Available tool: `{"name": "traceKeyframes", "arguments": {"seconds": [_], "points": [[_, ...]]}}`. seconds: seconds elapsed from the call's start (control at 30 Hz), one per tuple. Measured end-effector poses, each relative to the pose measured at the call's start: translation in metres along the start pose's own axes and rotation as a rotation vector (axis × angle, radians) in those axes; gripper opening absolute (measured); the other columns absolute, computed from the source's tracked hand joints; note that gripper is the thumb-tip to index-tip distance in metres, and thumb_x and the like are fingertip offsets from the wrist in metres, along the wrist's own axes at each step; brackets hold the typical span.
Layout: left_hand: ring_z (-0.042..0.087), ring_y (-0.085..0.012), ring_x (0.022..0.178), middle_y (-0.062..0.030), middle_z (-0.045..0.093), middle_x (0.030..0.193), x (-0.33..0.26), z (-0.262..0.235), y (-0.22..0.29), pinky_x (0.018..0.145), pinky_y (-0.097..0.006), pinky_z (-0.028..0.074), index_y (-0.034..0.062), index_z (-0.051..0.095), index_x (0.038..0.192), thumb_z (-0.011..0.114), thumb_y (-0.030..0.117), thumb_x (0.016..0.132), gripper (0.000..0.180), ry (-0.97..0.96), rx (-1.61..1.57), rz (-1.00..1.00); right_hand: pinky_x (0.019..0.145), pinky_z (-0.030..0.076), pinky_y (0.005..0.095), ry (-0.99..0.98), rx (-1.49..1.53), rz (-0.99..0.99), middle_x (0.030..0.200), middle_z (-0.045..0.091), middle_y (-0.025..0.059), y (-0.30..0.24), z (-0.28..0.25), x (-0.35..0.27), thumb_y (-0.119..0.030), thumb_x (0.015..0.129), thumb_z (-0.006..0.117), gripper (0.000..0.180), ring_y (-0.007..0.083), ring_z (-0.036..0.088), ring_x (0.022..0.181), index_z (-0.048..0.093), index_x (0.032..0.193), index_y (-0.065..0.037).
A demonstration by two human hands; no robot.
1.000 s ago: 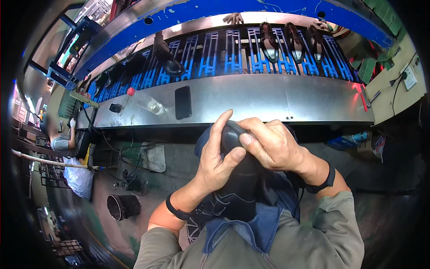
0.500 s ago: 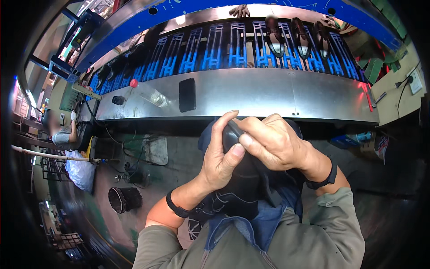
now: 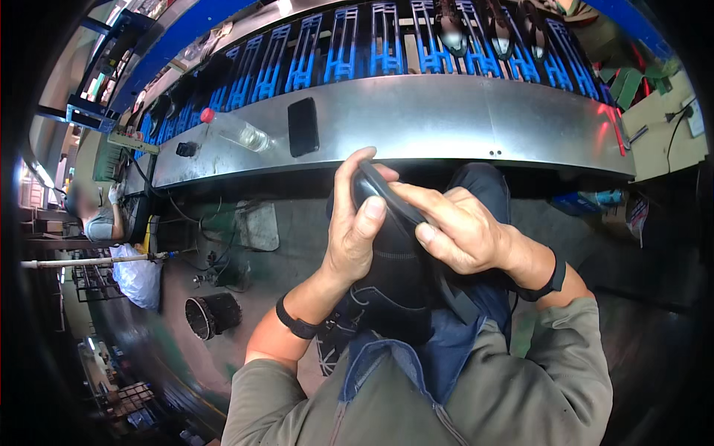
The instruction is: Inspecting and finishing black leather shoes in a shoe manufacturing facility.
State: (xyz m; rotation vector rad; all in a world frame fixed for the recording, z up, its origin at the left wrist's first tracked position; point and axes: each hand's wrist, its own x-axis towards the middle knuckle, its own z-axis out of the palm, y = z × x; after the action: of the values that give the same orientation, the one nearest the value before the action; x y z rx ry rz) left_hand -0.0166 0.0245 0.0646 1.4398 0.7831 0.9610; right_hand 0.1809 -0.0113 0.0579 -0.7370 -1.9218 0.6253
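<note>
A black lace-up shoe (image 3: 394, 279) is in front of my body, its toe pointing away from me. My left hand (image 3: 353, 234) wraps round the toe, thumb on top and fingers reaching over the far end. Along the shoe's right side runs a dark sole (image 3: 455, 297), which looks partly apart from the upper toward the heel. With thumb and fingers, my right hand (image 3: 468, 234) pinches the sole's edge near the forefoot. The palm side of both hands is hidden.
Beyond my hands stretches a metal bench (image 3: 416, 123) with a black phone (image 3: 303, 126), a clear bottle (image 3: 249, 135) and a small black object (image 3: 187, 149). Behind it, blue racks (image 3: 342, 56) carry several shoes (image 3: 498, 33). A black bucket (image 3: 213, 316) stands on the floor; a co-worker (image 3: 100, 215) is far left.
My right hand has shifted from the toe tip down along the shoe's right side. More of the sole's edge now shows. The bench appears higher in view.
</note>
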Motion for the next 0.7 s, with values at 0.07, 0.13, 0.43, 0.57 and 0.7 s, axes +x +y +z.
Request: {"name": "traceKeyframes", "arguments": {"seconds": [0.07,0.13,0.43,0.57,0.7], "points": [[0.055,-0.0209,0.112,-0.0149,0.054,0.123,0.0,0.002,0.002,0.1,-0.035,0.045,0.0021,0.029,0.149,0.056,0.057,0.093,0.083,0.01,-0.003,-0.047,0.052,0.047,0.0391,0.035,0.058,0.014,0.065,0.059,0.0139,-0.004,0.003,0.006,-0.006,0.088,0.057,0.052,0.0313,0.061,0.053,0.046,0.134,0.016],[0.056,-0.021,0.11,-0.015,0.054,0.122,-0.001,0.003,0.001,0.099,-0.035,0.045,0.0025,0.029,0.149,0.056,0.058,0.093,0.083,0.041,0.003,-0.075,0.046,0.049,0.0403,-0.03,-0.048,0.055,0.064,0.061,0.0165,-0.012,0.0,0.011,-0.007,0.086,0.061,0.047,0.0317,0.06,0.046,0.05,0.126,0.015],[0.065,-0.023,0.099,-0.0157,0.059,0.115,-0.006,-0.004,-0.041,0.087,-0.039,0.059,0.0023,0.035,0.148,0.048,0.048,0.102,0.067,0.184,-0.05,-0.248,0.058,0.053,0.034,-0.058,-0.416,0.292,0.074,0.066,0.0155,-0.027,0.036,-0.005,-0.031,0.08,0.078,0.054,0.0274,0.068,0.064,0.057,0.106,0.011],[0.061,-0.0285,0.117,-0.0176,0.059,0.129,-0.012,-0.022,-0.087,0.104,-0.044,0.05,0.0033,0.04,0.146,0.047,0.062,0.099,0.075,0.163,-0.536,-0.467,0.07,0.05,0.0359,-0.053,-0.44,0.356,0.098,0.065,0.0177,-0.039,0.044,-0.034,-0.016,0.082,0.071,0.049,0.026,0.06,0.077,0.056,0.121,0.01],[0.059,-0.0289,0.124,-0.0176,0.057,0.135,-0.028,-0.038,-0.126,0.107,-0.042,0.049,0.0048,0.044,0.144,0.05,0.066,0.096,0.078,-0.042,-0.698,-0.489,0.105,0.043,0.0467,-0.248,-0.428,0.359,0.147,0.044,0.0301,-0.056,0.044,-0.101,-0.006,0.08,0.06,0.066,0.0426,0.049,0.131,0.045,0.143,0.005]]}}
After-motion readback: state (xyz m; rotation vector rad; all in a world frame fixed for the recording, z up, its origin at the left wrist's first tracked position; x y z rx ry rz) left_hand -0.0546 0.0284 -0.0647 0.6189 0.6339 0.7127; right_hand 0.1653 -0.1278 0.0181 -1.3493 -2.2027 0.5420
